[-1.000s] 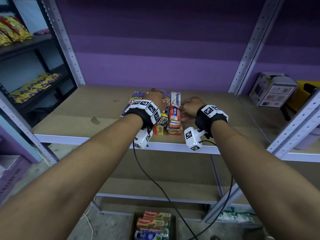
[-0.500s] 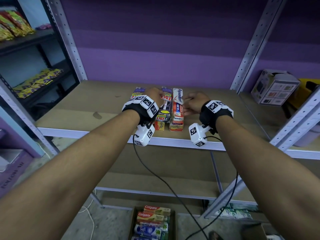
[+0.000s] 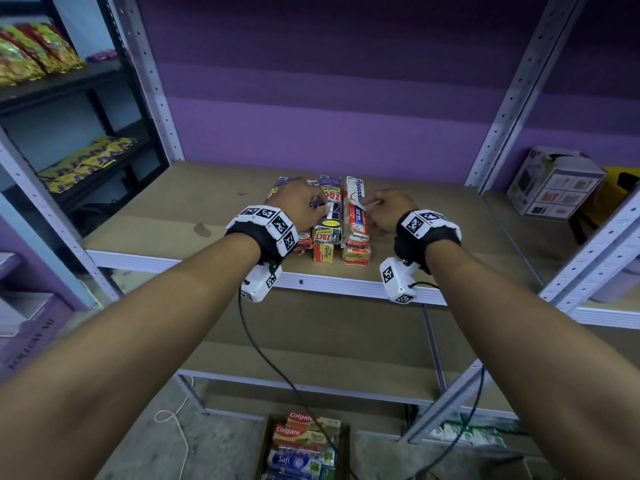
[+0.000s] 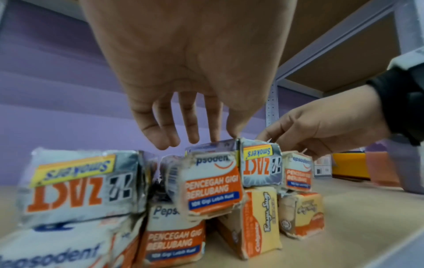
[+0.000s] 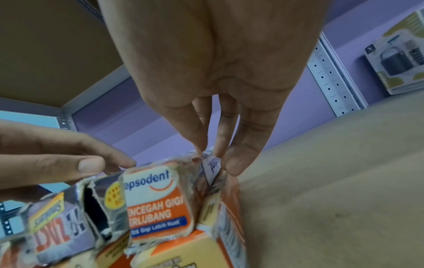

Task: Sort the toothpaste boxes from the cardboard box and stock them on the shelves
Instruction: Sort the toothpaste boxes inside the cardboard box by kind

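Stacked toothpaste boxes lie on the wooden shelf (image 3: 173,216) near its front edge. A silver Zact box (image 3: 329,216) (image 4: 261,168) lies on top in the middle, a red-and-white Pepsodent box (image 3: 356,206) (image 5: 156,201) on top at the right. My left hand (image 3: 313,207) (image 4: 206,139) touches the tops of the left and middle boxes with straight fingers. My right hand (image 3: 372,209) (image 5: 215,159) pinches the Pepsodent box, thumb on top and fingers down its right side. On the floor below, the cardboard box (image 3: 263,452) holds Colgate boxes (image 3: 304,433) and others.
A white printed carton (image 3: 554,185) stands on the neighbouring shelf at the right. Snack packets (image 3: 34,53) fill the dark rack at the left. Metal uprights frame the shelf. A black cable (image 3: 263,358) hangs from my left wrist towards the floor.
Both hands have slid a little farther back along the top boxes. My right hand went from curled beside the Pepsodent box to thumb on its top.
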